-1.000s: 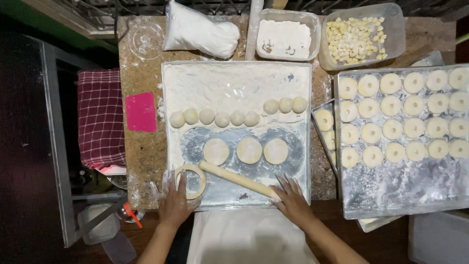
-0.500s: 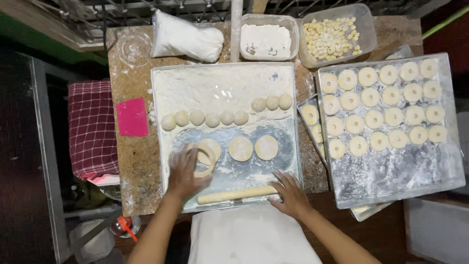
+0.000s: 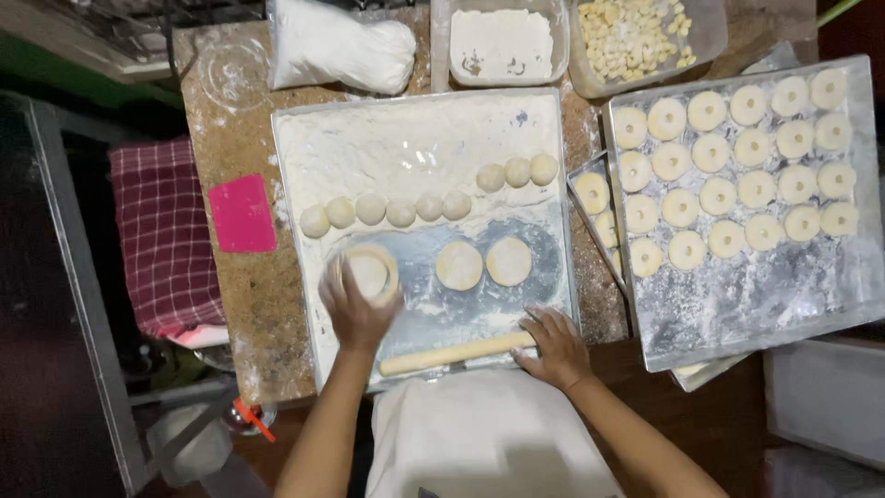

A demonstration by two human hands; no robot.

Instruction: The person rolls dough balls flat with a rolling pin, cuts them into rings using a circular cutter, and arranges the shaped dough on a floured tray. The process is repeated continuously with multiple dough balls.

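My left hand (image 3: 355,309) presses a round ring cutter (image 3: 369,274) onto a flattened dough disc — my right hand (image 3: 553,346), fingers spread, rests on the pale wooden rolling pin's (image 3: 456,354) right end.

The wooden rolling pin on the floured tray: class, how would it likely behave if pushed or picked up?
The rolling pin is a plain cylinder lying flat, so it would probably roll readily if pushed sideways. It looks like solid wood, so likely stiff, not fragile. Flour dusts the tray, so it may slide easily; the right hand rests on one end.
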